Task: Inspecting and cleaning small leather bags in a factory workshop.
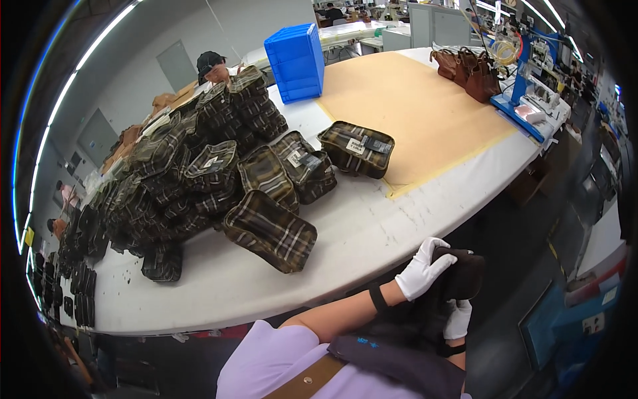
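My left hand [423,271], in a white glove, is closed on the upper edge of a dark brown, soft-looking pouch-shaped piece [465,274]. Lower down, my right hand [457,319], also gloved in white, is against the underside of that piece, its fingers mostly hidden. Both hands are just off the table's front edge, close to my body. On the white table [359,233] nearest to them lies a plaid pouch [272,231] in dark green, brown and white. A second plaid pouch [357,149] with a pale label sits farther back.
Plaid pouches [166,166] are heaped across the table's left side. Behind stands a blue crate [294,63], next to a tan sheet [399,100] covering the far tabletop. Brown leather bags [468,72] and a blue-framed machine [522,100] are at the far right. A person [214,68] is behind the heap.
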A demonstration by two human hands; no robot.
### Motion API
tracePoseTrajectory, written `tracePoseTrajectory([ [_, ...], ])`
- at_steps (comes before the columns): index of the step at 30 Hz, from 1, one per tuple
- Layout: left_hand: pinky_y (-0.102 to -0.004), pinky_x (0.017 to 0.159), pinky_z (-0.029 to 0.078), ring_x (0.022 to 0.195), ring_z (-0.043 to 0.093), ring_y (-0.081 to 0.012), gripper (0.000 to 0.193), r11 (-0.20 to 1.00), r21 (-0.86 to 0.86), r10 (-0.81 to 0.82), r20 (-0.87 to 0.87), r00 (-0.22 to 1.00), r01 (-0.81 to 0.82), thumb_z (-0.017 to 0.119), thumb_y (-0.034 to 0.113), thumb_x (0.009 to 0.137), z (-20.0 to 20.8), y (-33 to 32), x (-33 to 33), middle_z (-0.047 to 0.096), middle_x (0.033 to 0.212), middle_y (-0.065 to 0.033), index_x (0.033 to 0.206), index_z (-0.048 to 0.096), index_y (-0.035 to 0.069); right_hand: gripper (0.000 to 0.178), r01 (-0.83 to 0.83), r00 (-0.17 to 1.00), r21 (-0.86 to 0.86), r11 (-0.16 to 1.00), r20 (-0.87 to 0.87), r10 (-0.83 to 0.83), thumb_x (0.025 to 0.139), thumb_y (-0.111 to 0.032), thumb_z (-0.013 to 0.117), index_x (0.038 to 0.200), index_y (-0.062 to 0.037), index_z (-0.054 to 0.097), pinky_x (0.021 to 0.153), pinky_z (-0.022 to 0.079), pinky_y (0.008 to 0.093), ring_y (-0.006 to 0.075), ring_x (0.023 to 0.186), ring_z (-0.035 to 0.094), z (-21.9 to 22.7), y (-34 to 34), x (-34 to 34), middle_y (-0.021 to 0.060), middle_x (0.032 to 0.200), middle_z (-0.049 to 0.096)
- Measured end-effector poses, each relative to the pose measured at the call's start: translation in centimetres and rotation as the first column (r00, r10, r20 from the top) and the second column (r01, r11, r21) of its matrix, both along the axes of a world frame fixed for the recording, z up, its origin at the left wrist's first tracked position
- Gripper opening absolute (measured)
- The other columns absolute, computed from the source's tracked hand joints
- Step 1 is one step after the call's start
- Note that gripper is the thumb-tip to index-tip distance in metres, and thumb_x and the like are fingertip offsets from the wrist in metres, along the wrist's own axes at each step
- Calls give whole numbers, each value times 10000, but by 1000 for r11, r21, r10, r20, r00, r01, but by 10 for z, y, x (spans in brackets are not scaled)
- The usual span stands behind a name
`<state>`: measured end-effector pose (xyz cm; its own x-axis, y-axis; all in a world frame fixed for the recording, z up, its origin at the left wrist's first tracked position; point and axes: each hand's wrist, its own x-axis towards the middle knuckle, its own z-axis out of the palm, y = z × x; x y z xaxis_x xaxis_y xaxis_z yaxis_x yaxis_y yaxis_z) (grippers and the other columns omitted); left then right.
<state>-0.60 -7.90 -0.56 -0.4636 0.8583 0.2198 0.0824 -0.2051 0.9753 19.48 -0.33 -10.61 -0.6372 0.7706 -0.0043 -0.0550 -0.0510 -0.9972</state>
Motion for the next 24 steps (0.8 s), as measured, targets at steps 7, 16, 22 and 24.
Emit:
tracePoseTrajectory([
  [7, -323, 951, 456, 1039, 528, -165, 411, 959, -282, 120, 283, 951, -37, 661, 311, 980, 10, 38, -23, 598, 1057, -128, 1147, 518, -36, 440, -262, 811, -221, 939, -578, 90, 1047, -272, 581, 1385, 8, 545, 1005, 528, 373, 229, 1155, 658, 85, -11, 12, 122, 1293, 667],
  [16, -461, 1027, 466, 1185, 571, -390, 703, 980, 192, 72, -608, 791, 58, 897, 306, 736, 48, -20, 5, 593, 1257, -206, 1260, 550, -10, 236, 142, 989, 300, 943, -82, -123, 1027, -138, 543, 980, 46, 683, 778, 495, 281, 129, 825, 615, 154, 26, -53, 61, 892, 676],
  [22, -363, 1000, 483, 1124, 623, -264, 430, 992, -29, -122, -86, 989, 120, 806, 92, 790, 5, 0, 14, 642, 1191, -141, 1148, 593, -12, 237, 136, 943, -141, 981, -284, -171, 1016, -173, 605, 916, 9, 719, 701, 490, 223, 56, 770, 612, 124, 30, -54, 8, 833, 689],
  [24, -349, 1033, 459, 1154, 607, -239, 384, 971, 165, -132, -229, 964, 172, 758, 48, 808, 0, -7, 10, 637, 1211, -144, 1148, 593, -20, 225, 86, 975, -172, 981, -186, -118, 1010, -149, 628, 892, 17, 722, 662, 486, 196, 30, 745, 603, 122, 32, -50, -5, 823, 690],
])
